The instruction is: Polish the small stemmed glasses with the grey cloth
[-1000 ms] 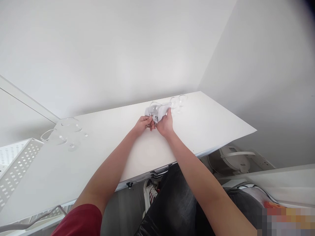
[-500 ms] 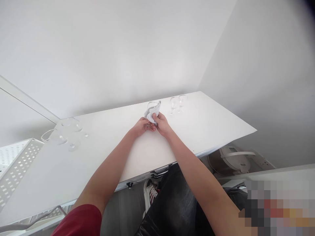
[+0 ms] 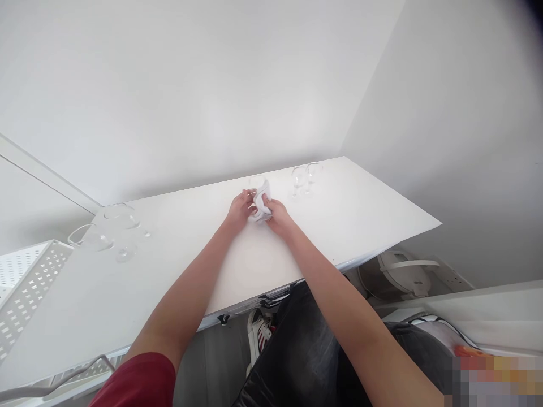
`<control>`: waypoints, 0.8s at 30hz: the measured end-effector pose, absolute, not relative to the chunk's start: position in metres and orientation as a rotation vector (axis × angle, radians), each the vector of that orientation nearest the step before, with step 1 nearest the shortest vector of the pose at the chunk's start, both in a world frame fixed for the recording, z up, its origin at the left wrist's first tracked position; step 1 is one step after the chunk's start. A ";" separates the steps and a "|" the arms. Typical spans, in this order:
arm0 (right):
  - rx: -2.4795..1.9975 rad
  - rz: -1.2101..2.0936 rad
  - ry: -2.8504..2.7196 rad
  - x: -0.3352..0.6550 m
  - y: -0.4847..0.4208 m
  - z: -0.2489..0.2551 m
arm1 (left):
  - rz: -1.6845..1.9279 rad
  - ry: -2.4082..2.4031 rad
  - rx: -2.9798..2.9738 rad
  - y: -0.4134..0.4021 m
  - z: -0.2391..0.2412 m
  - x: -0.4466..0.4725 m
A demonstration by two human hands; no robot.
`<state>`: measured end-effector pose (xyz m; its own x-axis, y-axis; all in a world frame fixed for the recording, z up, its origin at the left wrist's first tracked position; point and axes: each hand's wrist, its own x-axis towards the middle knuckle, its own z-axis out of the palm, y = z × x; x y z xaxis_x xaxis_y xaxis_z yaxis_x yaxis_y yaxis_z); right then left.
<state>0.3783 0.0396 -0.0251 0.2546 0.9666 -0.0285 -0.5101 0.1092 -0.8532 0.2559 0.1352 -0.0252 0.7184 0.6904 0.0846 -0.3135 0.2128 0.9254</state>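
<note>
Both my hands meet over the far middle of a white table [image 3: 348, 220]. My left hand [image 3: 240, 207] grips a clear stemmed glass [image 3: 254, 184], fingers curled around it. My right hand [image 3: 275, 215] is closed on a small white cloth [image 3: 262, 206] pressed against the glass. Most of the glass is hidden by the cloth and my fingers.
Two clear wine glasses [image 3: 305, 176] stand just right of my hands near the wall. Several more glasses [image 3: 111, 229] stand at the table's left end, beside a white perforated rack [image 3: 25, 282]. A white appliance [image 3: 403, 274] sits on the floor at the right.
The cloth, spread out toward the right a second ago, is bunched up between my hands. My left hand has shifted up around the glass.
</note>
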 end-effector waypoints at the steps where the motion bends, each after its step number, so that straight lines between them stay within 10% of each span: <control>1: -0.889 1.271 -0.693 0.377 0.039 -0.026 | 0.680 0.337 1.135 0.135 -0.024 0.255; 11: -1.203 0.854 -0.895 0.363 0.045 -0.036 | 0.937 0.378 1.236 0.129 -0.017 0.256; 18: -0.783 1.499 -0.791 0.370 0.030 -0.021 | 0.925 0.298 1.258 0.130 -0.014 0.254; 24: -0.966 1.222 -0.979 0.365 0.035 -0.024 | 1.011 0.402 1.226 0.128 -0.012 0.254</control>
<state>0.3653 0.0346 -0.0236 0.0831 0.9940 0.0715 -0.2867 0.0925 -0.9535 0.2544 0.1284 -0.0123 0.5297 0.8111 0.2480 -0.4189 -0.0041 0.9080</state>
